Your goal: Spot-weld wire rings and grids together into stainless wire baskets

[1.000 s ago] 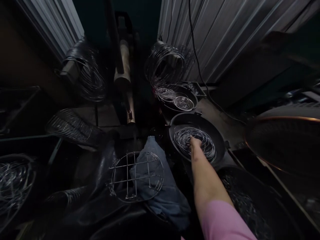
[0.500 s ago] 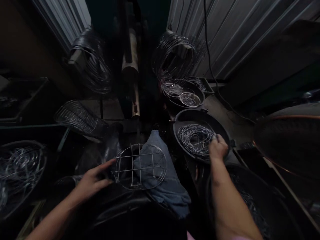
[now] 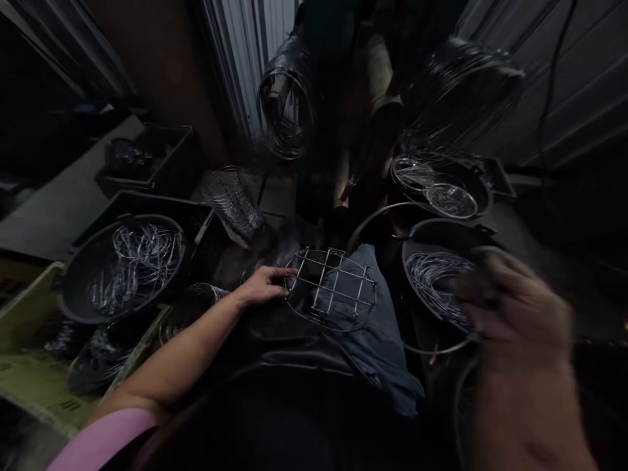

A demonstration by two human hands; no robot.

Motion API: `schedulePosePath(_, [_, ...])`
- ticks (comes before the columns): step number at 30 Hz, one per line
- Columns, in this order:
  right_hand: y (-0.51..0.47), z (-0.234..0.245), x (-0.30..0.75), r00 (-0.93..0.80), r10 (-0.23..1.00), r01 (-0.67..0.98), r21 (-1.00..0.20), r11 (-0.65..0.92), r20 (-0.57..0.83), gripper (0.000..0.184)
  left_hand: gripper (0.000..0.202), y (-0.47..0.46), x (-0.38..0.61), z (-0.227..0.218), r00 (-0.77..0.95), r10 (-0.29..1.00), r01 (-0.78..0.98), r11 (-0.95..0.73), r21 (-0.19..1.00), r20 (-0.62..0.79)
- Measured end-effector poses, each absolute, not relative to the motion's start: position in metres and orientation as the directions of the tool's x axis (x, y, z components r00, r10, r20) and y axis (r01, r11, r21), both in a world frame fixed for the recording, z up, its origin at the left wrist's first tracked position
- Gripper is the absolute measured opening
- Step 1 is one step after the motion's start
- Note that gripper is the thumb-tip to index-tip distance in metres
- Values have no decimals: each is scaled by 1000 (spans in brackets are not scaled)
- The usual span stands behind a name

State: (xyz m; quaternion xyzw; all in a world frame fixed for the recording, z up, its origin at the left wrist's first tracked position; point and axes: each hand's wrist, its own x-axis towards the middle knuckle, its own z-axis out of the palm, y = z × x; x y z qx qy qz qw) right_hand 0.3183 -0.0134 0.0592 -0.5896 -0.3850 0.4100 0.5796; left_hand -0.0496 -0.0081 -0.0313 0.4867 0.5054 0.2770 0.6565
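Note:
A round wire grate with crossed bars lies in front of me, partly over a blue-grey cloth. My left hand pinches its left rim between thumb and fingers. Off to the right, my right hand is raised and blurred, with its fingers closed. A large thin wire ring reaches from that hand toward the grate. Behind the hand, a dark pan holds a coil of wire rings, which the hand partly hides.
A dark basin of tangled wire stands at left by a yellow crate. Wire coils hang at the back beside a machine's copper-coloured tip. Farther right sits another pan with wire pieces.
My right hand has lifted away from the pan, bringing up a wire ring. My left hand keeps hold of the grate. The view has swung to the left.

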Motion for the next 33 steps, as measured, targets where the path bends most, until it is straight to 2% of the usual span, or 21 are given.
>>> schedulePosePath(2, [8, 52, 272, 246, 948, -88, -979, -184, -200, 42, 70, -12, -55, -31, 402, 821, 9, 438, 899, -405])
schedulePosePath(4, [21, 37, 242, 184, 955, -11, -972, -236, -234, 42, 69, -16, -62, -31, 401, 818, -83, 480, 873, -412])
schedulePosePath(7, [20, 9, 234, 209, 953, 124, -961, -247, -218, 41, 59, -15, -69, -33, 172, 886, -106, 450, 887, -430])
schedulePosePath(9, [7, -7, 244, 246, 937, 98, -956, -278, -247, 48, 52, -8, -70, -36, 32, 910, -46, 415, 909, -414])
schedulePosePath(11, [-10, -17, 255, 283, 921, 71, -952, -297, -266, 55, 51, 1, -68, -39, -8, 924, 22, 384, 923, -383])
schedulePosePath(14, [-32, -18, 256, 312, 892, 3, -938, -345, -327, 62, 54, 16, -60, -44, 42, 952, 89, 300, 950, -304])
schedulePosePath(17, [-43, -7, 245, 313, 853, -140, -909, -393, -417, 68, 59, 24, -54, -47, 109, 961, 112, 244, 963, -256])
schedulePosePath(24, [-44, 6, 237, 300, 866, -182, -915, -360, -401, 63, 66, 26, -48, -44, 128, 980, 39, 146, 988, -150])
schedulePosePath(28, [-39, -4, 240, 322, 878, -66, -933, -353, -355, 65, 69, 31, -43, -43, 168, 972, 28, 161, 987, -163])
schedulePosePath(31, [-38, -14, 246, 297, 869, 147, -880, -452, -396, 82, 71, 33, -40, -44, 167, 969, 26, 182, 983, -184])
schedulePosePath(33, [-40, -19, 250, 262, 870, 281, -829, -483, -418, 85, 71, 33, -40, -45, 169, 969, 23, 177, 984, -178])
